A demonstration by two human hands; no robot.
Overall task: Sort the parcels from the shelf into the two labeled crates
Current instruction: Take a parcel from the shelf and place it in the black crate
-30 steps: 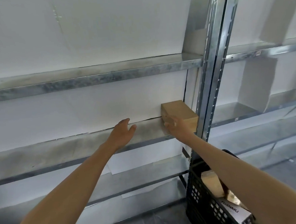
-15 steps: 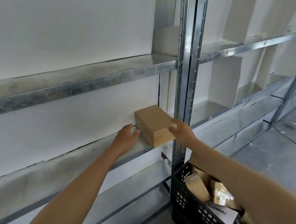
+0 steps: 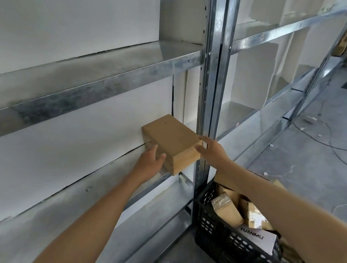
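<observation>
A plain brown cardboard parcel [image 3: 172,140] lies on the middle metal shelf [image 3: 74,195], its near end jutting past the shelf's front edge, close to the upright post [image 3: 211,100]. My left hand [image 3: 150,163] grips its left side, thumb on the side face and fingers underneath. My right hand [image 3: 212,150] holds the near right corner, thumb on the front face and fingers along the right side. A black plastic crate [image 3: 216,229] stands on the floor below right, holding several brown parcels and a white box printed YUANMU [image 3: 258,239].
Bare metal shelves run above [image 3: 82,76] and below [image 3: 134,226] the parcel's level. A second shelving bay [image 3: 268,96] continues to the right. Cables and scraps lie on the grey floor [image 3: 314,162] at right.
My left hand moved right and took hold of the parcel's left side. The parcel has slid forward over the shelf edge, with my right hand shifted to its near right corner.
</observation>
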